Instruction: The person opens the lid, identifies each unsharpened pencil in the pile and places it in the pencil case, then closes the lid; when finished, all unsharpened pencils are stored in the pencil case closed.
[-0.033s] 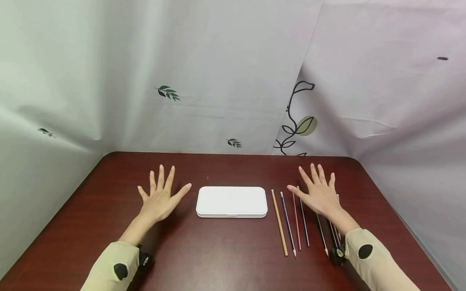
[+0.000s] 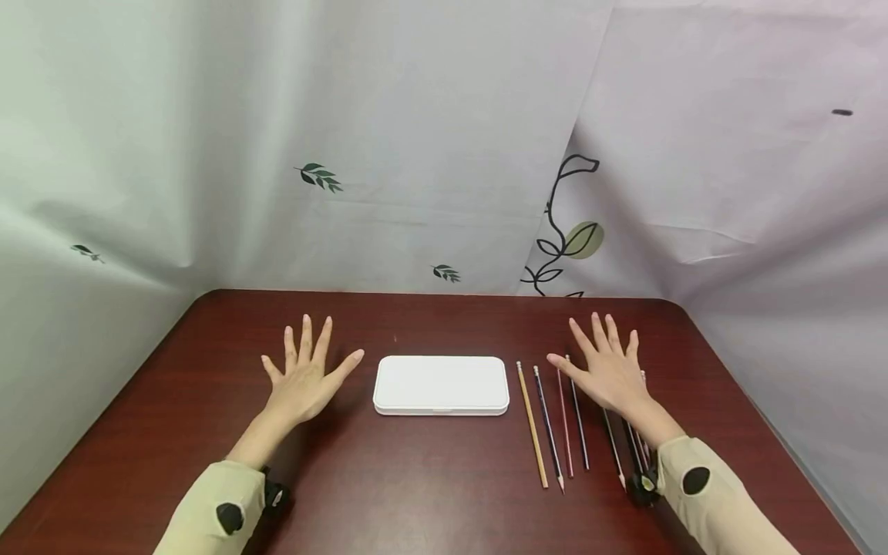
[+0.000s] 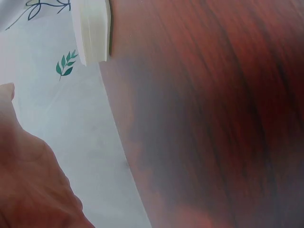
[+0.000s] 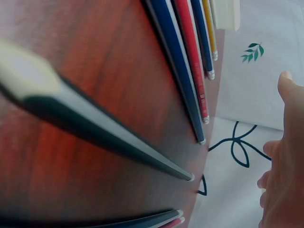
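Note:
My left hand [image 2: 301, 389] is held with its fingers straight and spread, to the left of a closed white pencil case [image 2: 441, 385]. On the other side my right hand [image 2: 612, 378] has its fingers spread too, over a row of pencils, and holds nothing. From the left the row has a yellow pencil [image 2: 533, 432], a dark blue pencil [image 2: 549, 428], a red pencil [image 2: 565, 432] and another blue pencil [image 2: 580, 435]. A dark green pencil [image 4: 114, 133] lies under the right wrist. Beyond it are more dark and red pencils [image 4: 161, 221], partly hidden by that wrist in the head view.
The dark red wooden table [image 2: 416, 493] has rounded far corners. White cloth [image 2: 388, 139] with leaf prints hangs behind it and along both sides. Each wrist wears a small black camera, the left one [image 2: 276, 495] below the sleeve cuff.

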A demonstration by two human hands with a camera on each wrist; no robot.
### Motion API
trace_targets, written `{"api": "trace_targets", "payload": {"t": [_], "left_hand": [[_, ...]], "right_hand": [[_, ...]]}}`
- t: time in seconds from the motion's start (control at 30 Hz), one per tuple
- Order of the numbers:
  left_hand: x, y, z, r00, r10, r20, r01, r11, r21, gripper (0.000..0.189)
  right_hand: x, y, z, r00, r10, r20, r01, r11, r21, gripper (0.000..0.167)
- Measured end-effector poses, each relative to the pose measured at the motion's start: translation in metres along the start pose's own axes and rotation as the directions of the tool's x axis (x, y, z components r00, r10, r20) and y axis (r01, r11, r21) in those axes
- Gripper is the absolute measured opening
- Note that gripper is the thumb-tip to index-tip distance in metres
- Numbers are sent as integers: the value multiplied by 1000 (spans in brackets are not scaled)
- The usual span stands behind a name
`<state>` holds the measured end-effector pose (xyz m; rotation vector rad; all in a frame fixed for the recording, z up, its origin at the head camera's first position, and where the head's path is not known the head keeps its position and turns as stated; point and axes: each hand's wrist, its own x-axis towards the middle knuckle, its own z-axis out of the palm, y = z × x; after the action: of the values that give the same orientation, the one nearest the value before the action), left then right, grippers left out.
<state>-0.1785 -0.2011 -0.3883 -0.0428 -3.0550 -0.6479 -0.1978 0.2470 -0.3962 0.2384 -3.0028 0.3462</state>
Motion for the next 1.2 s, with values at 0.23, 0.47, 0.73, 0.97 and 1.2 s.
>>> {"api": "trace_targets", "payload": {"t": [0.23, 0.47, 0.73, 0.97, 1.2], "left_hand": [[-1, -1, 7, 1000, 14, 23, -14, 1000, -16, 86], [3, -2, 11, 971, 187, 150, -150, 962, -227, 90], [-3, 11, 15, 867, 427, 257, -333, 880, -339, 110], [8, 19, 17, 837, 485, 253, -364, 839, -405, 112], [15, 23, 22, 849, 473, 235, -399, 866, -302, 89]], "right_hand": [[-1, 1, 5, 1000, -4, -3, 4, 1000, -13, 85], [2, -1, 8, 998, -62, -6, 62, 998, 27, 81], [4, -24, 9, 946, -323, -14, 323, 942, 94, 69], [8, -69, 11, 831, -556, 8, 552, 827, 105, 56], [14, -111, 23, 734, -679, 21, 679, 732, -53, 61]]}}
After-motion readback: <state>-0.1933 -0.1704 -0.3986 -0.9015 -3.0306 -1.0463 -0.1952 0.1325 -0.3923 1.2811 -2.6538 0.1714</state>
